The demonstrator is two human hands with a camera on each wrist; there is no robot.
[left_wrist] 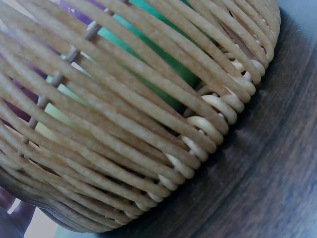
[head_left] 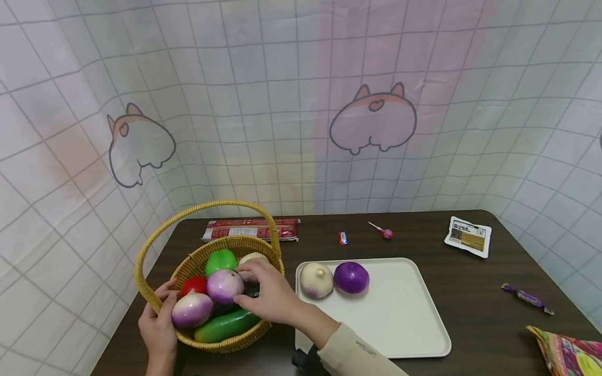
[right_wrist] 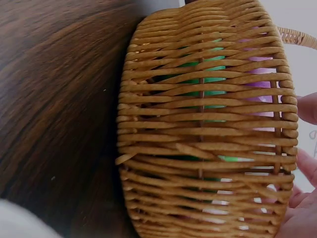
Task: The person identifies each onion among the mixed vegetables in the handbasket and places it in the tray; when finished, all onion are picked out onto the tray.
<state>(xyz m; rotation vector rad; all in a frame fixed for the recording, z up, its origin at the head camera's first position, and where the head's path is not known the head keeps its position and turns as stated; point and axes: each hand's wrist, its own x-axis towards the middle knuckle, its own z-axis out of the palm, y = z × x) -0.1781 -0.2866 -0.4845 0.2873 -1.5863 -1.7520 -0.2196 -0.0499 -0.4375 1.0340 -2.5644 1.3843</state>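
Observation:
A wicker basket (head_left: 226, 347) with a tall handle stands on the left of the table, holding several vegetables. My left hand (head_left: 159, 324) grips its left rim, beside the foot of the handle. Inside the basket, my right hand (head_left: 270, 292) has its thumb and fingers around the right side of a purple-and-white turnip (head_left: 224, 286). Around it lie another purple-and-white turnip (head_left: 193, 309), a red vegetable (head_left: 194, 285), a green pepper (head_left: 221, 260), a long green cucumber-like vegetable (head_left: 228, 326) and a pale vegetable (head_left: 254, 257), partly hidden by my right hand. Both wrist views show mostly the basket's woven side.
Right of the basket lies a white tray (head_left: 390, 324), with a pale turnip (head_left: 316, 280) and a purple onion (head_left: 351, 278) on it. Farther back are a red packet (head_left: 254, 228), a small candy (head_left: 343, 238), a lollipop (head_left: 386, 233) and a white pouch (head_left: 468, 237). A purple-wrapped candy (head_left: 528, 297) and a colourful bag (head_left: 571, 352) lie right.

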